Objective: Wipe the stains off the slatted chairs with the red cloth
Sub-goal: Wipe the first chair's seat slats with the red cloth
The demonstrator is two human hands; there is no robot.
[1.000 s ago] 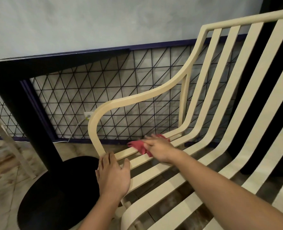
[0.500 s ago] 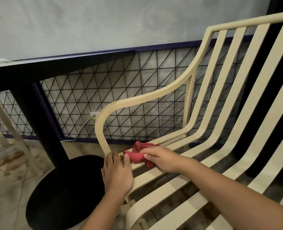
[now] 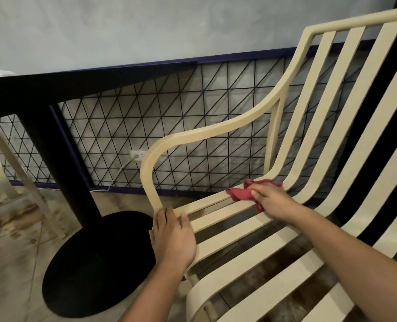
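Note:
A cream slatted chair (image 3: 239, 242) fills the right half of the view, its curved armrest rising toward the backrest. My right hand (image 3: 270, 199) grips the bunched red cloth (image 3: 241, 192) and presses it on the leftmost seat slats, near where the seat bends up into the back. My left hand (image 3: 173, 238) rests on the front left corner of the seat, at the base of the armrest post, fingers lying over the frame and thumb on a slat.
A black table with a thick post and round base (image 3: 95, 263) stands left of the chair. Behind runs a black wire lattice panel (image 3: 169, 135) with a wall socket (image 3: 138, 155) and white cable. Part of a second cream chair (image 3: 11, 163) shows at far left.
My right hand has slid the red cloth back along the slats, away from my left hand and toward the backrest. My left hand has stayed at the seat's front corner.

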